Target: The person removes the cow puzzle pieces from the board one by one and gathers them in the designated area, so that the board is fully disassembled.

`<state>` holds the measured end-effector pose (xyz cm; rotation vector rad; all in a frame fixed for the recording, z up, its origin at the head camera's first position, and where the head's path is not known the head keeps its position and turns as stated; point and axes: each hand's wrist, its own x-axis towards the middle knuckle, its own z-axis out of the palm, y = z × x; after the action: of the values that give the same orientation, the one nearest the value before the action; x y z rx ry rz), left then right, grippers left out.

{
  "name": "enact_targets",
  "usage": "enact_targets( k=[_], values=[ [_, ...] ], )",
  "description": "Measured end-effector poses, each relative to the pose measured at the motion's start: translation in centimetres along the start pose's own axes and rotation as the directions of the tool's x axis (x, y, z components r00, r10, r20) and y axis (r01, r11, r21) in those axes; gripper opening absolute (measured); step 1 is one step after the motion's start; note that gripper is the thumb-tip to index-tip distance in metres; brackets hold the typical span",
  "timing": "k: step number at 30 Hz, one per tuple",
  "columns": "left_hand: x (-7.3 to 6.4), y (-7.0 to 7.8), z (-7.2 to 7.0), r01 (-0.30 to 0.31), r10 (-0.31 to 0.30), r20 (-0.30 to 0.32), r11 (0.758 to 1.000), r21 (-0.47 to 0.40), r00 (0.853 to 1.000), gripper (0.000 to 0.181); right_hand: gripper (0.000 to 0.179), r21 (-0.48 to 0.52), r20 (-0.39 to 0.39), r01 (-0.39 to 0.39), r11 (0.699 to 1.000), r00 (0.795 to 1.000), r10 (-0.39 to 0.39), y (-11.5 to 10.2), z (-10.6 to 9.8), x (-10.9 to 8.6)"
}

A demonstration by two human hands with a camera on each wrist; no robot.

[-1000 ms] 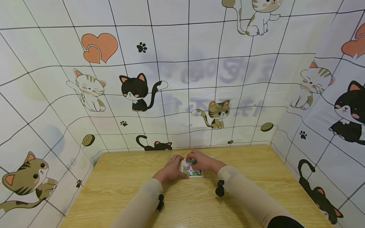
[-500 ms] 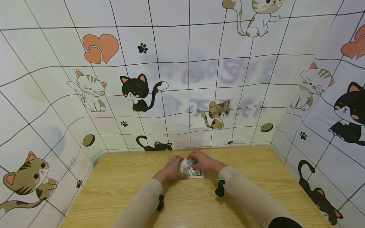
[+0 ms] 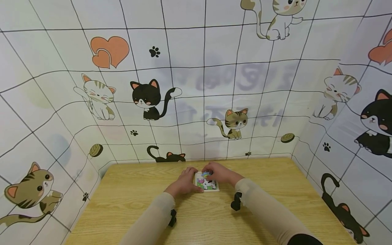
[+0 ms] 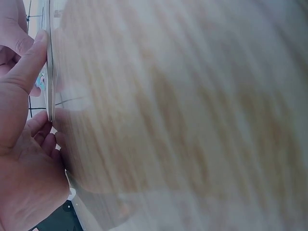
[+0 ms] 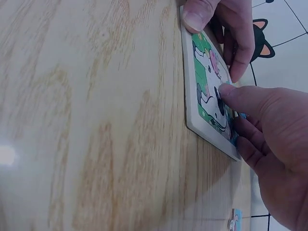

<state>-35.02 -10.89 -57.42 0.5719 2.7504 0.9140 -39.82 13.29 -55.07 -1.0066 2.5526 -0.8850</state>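
Observation:
A small white-framed cow puzzle board (image 3: 208, 188) lies on the table in the head view, a black-and-white cow on green across its lower part. My left hand (image 3: 184, 181) grips its left side, thumb at the near corner and fingers at the far one. Over the board's upper part, my right hand (image 3: 221, 173) pinches a blue puzzle piece (image 3: 206, 174), partly covered by the fingertips. In the right wrist view my right thumb (image 5: 231, 91) touches the picture; the piece is mostly hidden there. Only the board's thin edge (image 4: 49, 72) shows in the left wrist view.
Another small blue piece (image 5: 236, 219) lies on the table beyond the right hand in the right wrist view. The wooden table (image 3: 137, 204) meets a cat-printed cloth wall (image 3: 190, 102) at the back and sides.
The blue piece has settled flatter over the board's upper part, with the right hand shifting slightly along with it. My left hand keeps its place on the board.

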Motion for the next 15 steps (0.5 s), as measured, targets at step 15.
enact_targets(
  k=[15],
  values=[
    [-0.04,-0.03,0.02,-0.003,0.003,0.007,1.0,0.017,1.0,0.095,0.027,0.007,-0.106,0.019,1.0,0.994,-0.019,0.17,0.6,-0.31]
  ],
)
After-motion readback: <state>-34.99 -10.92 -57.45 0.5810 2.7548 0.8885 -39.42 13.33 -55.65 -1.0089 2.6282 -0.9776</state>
